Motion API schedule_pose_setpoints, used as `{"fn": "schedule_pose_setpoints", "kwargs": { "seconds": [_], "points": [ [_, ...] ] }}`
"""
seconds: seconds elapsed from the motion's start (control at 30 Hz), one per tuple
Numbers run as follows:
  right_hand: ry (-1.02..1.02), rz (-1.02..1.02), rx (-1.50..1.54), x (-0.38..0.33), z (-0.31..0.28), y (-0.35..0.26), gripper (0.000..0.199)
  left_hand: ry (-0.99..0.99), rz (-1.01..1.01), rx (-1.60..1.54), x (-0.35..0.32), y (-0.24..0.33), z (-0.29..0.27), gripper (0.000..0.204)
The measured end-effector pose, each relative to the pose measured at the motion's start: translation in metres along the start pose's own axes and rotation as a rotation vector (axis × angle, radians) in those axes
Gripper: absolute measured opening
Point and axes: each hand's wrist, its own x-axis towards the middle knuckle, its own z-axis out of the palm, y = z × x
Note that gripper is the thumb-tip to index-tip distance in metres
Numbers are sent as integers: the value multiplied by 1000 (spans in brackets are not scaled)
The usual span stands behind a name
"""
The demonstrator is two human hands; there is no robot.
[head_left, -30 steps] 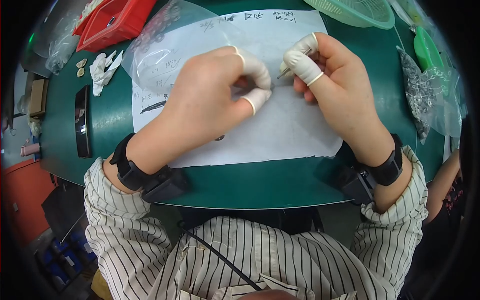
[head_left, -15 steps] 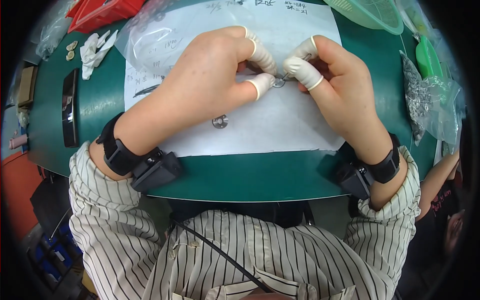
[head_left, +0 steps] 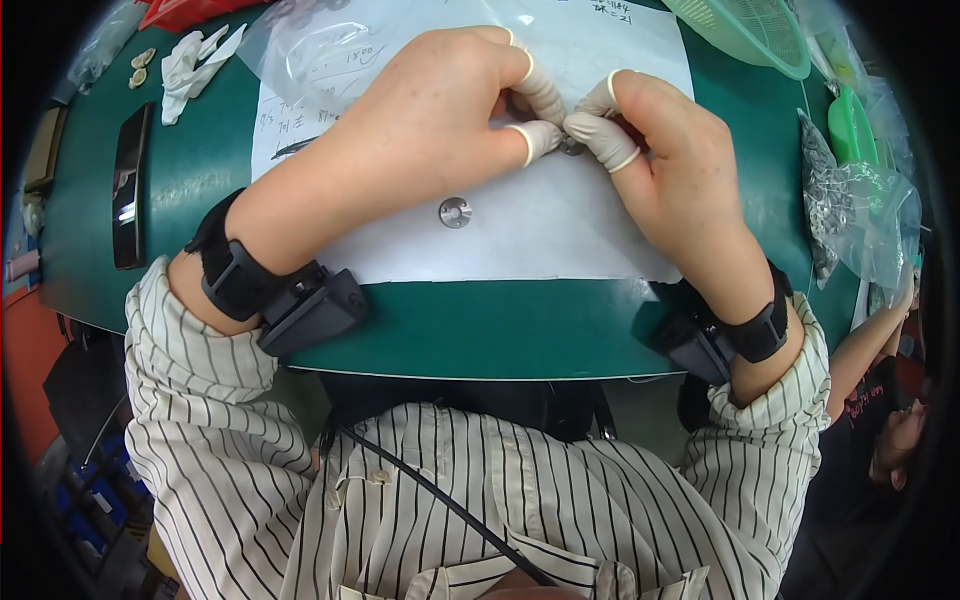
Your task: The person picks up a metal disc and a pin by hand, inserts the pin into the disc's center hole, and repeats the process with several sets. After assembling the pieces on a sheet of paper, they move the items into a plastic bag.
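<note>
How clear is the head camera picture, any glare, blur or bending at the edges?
Head view: hands and metal washer are sharp under even light; soft glare on the clear plastic bag; the green table edge bows, fisheye corners go black.

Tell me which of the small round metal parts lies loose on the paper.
The flat metal ring with a centre hole lies alone on the white paper, below the left hand. The other small metal part is pinched between the fingertips of both hands.
</note>
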Motion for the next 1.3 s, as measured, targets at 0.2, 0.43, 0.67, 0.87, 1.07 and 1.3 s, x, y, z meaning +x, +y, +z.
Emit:
{"fn": "schedule_pose_setpoints", "kwargs": {
  "seconds": [0.2, 0.43, 0.67, 0.87, 1.07, 1.3],
  "points": [
    [-30, 277, 234, -1, -6, 0, 13, 26, -12, -3, 3, 0, 6, 16],
    [-64, 334, 314, 1, 1, -1, 13, 52, -51, 50, 2, 4, 3, 21],
    [-85, 367, 312, 3, 3, -1, 12, 48, -140, 17, 2, 9, 2, 28],
    [-51, 32, 22, 5, 4, -4, 13, -60, -352, -138, 12, 21, -11, 26],
    [3, -18, 25, 4, 5, -1, 13, 10, -215, -233, 7, 0, 6, 27],
    [-43, 365, 346, -9, -9, -3, 11, -11, -192, -71, 11, 10, 3, 26]
  ]
}}
